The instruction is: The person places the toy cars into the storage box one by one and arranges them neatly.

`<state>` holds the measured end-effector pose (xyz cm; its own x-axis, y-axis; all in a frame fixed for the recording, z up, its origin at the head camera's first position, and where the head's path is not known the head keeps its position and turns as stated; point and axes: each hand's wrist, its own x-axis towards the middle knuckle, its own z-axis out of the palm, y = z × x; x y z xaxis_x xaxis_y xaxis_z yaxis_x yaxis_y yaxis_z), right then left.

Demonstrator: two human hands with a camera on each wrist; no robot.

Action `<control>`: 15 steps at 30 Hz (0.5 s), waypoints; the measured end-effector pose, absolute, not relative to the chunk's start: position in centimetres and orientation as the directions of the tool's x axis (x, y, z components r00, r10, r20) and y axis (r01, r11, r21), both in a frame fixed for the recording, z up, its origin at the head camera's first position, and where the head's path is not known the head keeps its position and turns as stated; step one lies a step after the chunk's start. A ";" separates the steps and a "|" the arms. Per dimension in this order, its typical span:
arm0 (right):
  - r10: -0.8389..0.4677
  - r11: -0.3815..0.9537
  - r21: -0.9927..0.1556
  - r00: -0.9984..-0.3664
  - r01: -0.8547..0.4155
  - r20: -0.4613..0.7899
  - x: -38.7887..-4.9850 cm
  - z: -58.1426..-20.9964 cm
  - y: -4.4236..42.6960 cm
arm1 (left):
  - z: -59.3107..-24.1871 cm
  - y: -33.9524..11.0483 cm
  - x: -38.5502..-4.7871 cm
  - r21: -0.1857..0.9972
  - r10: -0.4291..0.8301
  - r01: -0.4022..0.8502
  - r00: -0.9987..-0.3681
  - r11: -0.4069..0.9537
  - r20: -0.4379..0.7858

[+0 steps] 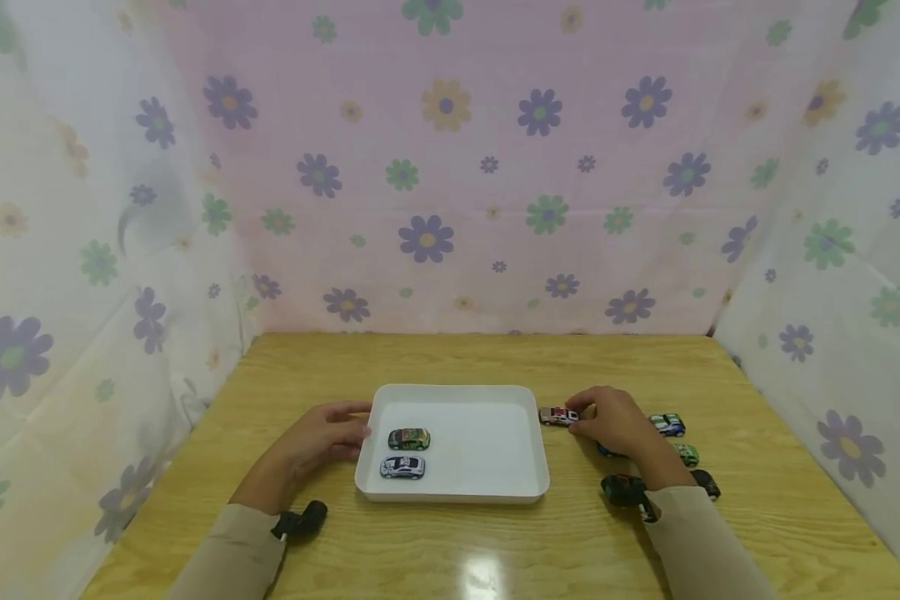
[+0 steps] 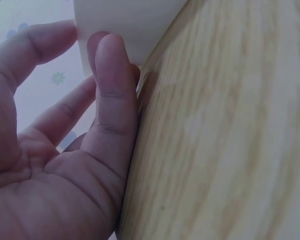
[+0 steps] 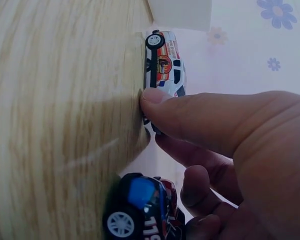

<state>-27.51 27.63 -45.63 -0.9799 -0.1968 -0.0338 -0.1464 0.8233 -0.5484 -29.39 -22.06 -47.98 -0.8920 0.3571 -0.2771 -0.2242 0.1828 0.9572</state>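
Observation:
My right hand (image 1: 617,423) pinches a white toy car (image 1: 553,415) with red and orange markings between thumb and fingers, near its rear end. This car (image 3: 165,62) stands on the table just right of the white tray (image 1: 487,450). At the tray's left wall, my left hand (image 1: 321,437) touches the outside with its fingertips, the fingers loosely extended. The left wrist view shows the thumb (image 2: 112,80) against the tray wall. Inside the tray, on the left, sit a green-and-dark toy car (image 1: 408,439) and a white-and-black toy car (image 1: 402,467).
Beside and partly under my right wrist stand more toy cars: a blue-and-white one (image 1: 667,425), a green one (image 1: 687,454), a black one (image 1: 708,483). A blue-and-black car (image 3: 145,202) sits close below the right hand. Flowered cloth (image 1: 487,183) encloses the wooden table (image 1: 420,550).

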 end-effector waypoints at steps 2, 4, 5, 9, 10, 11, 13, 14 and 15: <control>-0.189 0.824 -0.551 -0.981 -0.136 -0.041 -27.4 -45.6 27.6 | -47.9 -22.0 -29.4 0.959 0.360 -0.223 -0.892 0.175 -0.273; -0.191 0.823 -0.551 -0.981 -0.135 -0.045 -27.3 -45.6 27.6 | -47.9 -21.9 -29.3 0.960 0.361 -0.221 -0.892 0.172 -0.270; -0.192 0.823 -0.551 -0.980 -0.136 -0.045 -27.3 -45.6 27.6 | -47.8 -21.9 -29.3 0.960 0.360 -0.219 -0.893 0.176 -0.270; -0.198 0.817 -0.560 -0.979 -0.139 -0.047 -27.3 -45.6 27.7 | -47.8 -22.0 -29.2 0.956 0.351 -0.221 -0.894 0.192 -0.278; -0.200 0.814 -0.564 -0.979 -0.140 -0.047 -27.3 -45.6 27.7 | -47.8 -22.0 -29.2 0.955 0.348 -0.223 -0.895 0.195 -0.280; -0.203 0.812 -0.567 -0.978 -0.141 -0.046 -27.3 -45.6 27.8 | -47.7 -22.0 -29.2 0.954 0.346 -0.223 -0.895 0.199 -0.281; -0.211 0.807 -0.571 -0.977 -0.149 -0.044 -27.4 -45.5 27.8 | -47.7 -22.0 -29.2 0.954 0.341 -0.225 -0.897 0.198 -0.282; -0.217 0.806 -0.572 -0.975 -0.154 -0.043 -27.4 -45.4 27.9 | -47.7 -22.0 -29.2 0.954 0.338 -0.225 -0.898 0.198 -0.282; -0.220 0.806 -0.570 -0.975 -0.157 -0.043 -27.4 -45.3 27.9 | -47.7 -22.0 -29.3 0.954 0.338 -0.225 -0.898 0.198 -0.282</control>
<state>-27.40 27.89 -45.33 -0.9745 -0.2201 -0.0430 -0.1570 0.8064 -0.5702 -29.26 -21.96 -47.75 -0.8981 0.3376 -0.2819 -0.2251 0.1979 0.9540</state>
